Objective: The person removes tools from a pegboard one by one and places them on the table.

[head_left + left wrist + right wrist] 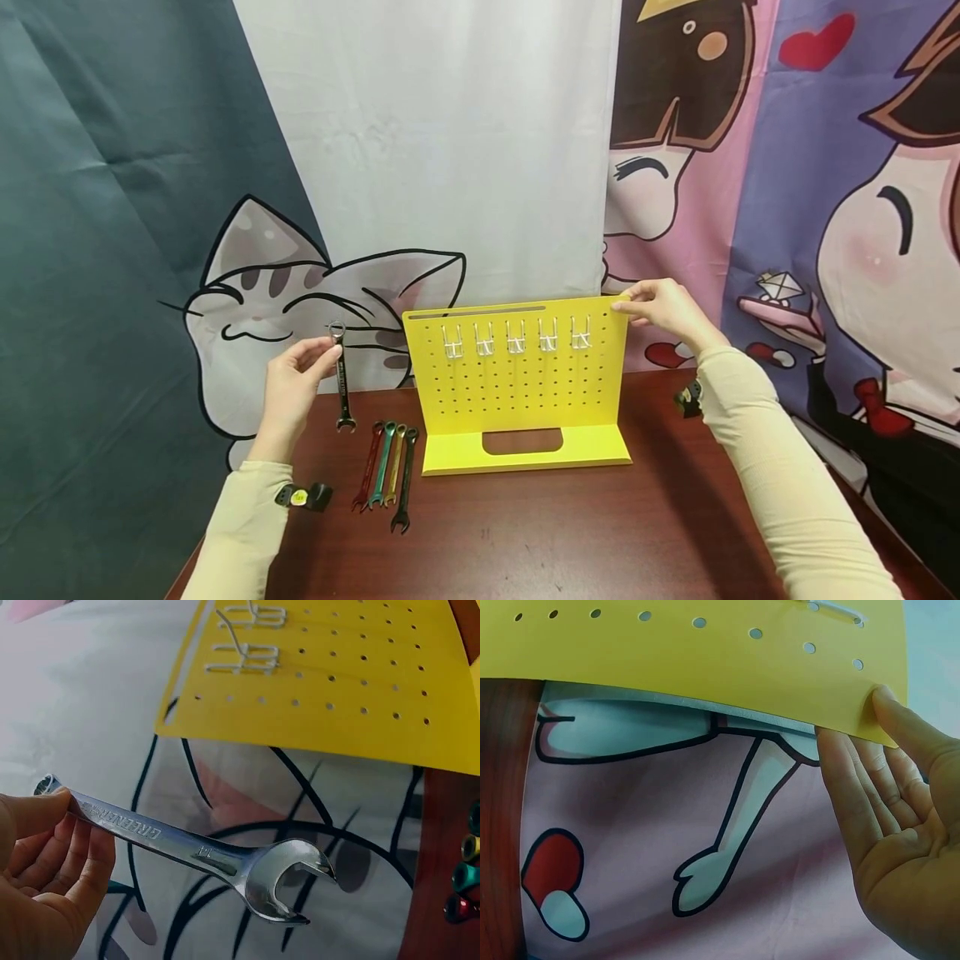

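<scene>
My left hand [294, 385] pinches a silver combination wrench [180, 842] near its ring end, and the wrench hangs with its open jaw downward, left of the yellow pegboard stand [517, 392]. In the left wrist view the shaft shows raised lettering. My right hand [670, 310] grips the board's upper right corner, thumb on the front face and fingers behind, as the right wrist view shows. A row of several white wire hooks [516, 340] runs across the upper board; no wrench hangs on them.
Several wrenches lie side by side on the brown table [525, 533], left of the stand: a red one [368, 467], a green one [382, 468], a gold one [395, 468] and a black one [405, 483]. A printed cartoon curtain [465, 167] hangs behind.
</scene>
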`<state>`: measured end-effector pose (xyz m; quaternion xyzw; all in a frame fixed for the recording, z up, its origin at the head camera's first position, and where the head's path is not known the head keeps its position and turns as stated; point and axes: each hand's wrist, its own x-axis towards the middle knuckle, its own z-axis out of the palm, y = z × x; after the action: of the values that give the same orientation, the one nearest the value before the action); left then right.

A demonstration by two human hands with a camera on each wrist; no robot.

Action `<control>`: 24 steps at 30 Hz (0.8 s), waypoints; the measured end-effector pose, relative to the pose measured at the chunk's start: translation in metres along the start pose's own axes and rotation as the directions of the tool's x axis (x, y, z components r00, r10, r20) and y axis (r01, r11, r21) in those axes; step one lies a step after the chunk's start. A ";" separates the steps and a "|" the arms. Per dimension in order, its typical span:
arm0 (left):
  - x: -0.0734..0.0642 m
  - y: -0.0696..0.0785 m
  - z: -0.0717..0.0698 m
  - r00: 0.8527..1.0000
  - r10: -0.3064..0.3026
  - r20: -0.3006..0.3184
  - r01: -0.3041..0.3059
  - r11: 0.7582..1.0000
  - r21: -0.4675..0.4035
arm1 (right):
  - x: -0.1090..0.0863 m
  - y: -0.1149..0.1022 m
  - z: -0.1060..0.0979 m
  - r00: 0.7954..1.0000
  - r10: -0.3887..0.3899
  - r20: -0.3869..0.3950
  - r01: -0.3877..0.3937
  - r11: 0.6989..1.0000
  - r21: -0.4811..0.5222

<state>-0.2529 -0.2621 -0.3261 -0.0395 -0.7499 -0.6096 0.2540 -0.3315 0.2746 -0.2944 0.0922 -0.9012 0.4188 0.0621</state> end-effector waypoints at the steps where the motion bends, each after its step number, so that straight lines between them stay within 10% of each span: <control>1: 0.001 -0.003 0.000 1.000 -0.012 -0.001 0.012 1.000 0.002 | 0.000 0.000 0.000 1.000 -0.001 -0.002 0.001 1.000 -0.002; 24: 0.010 -0.075 -0.009 0.973 -0.219 0.071 0.208 0.968 0.142 | 0.003 0.002 0.001 1.000 -0.011 -0.008 0.011 1.000 0.002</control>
<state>-0.2863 -0.2925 -0.3877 0.0324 -0.7992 -0.5795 0.1562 -0.3355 0.2750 -0.2962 0.0956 -0.9001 0.4197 0.0677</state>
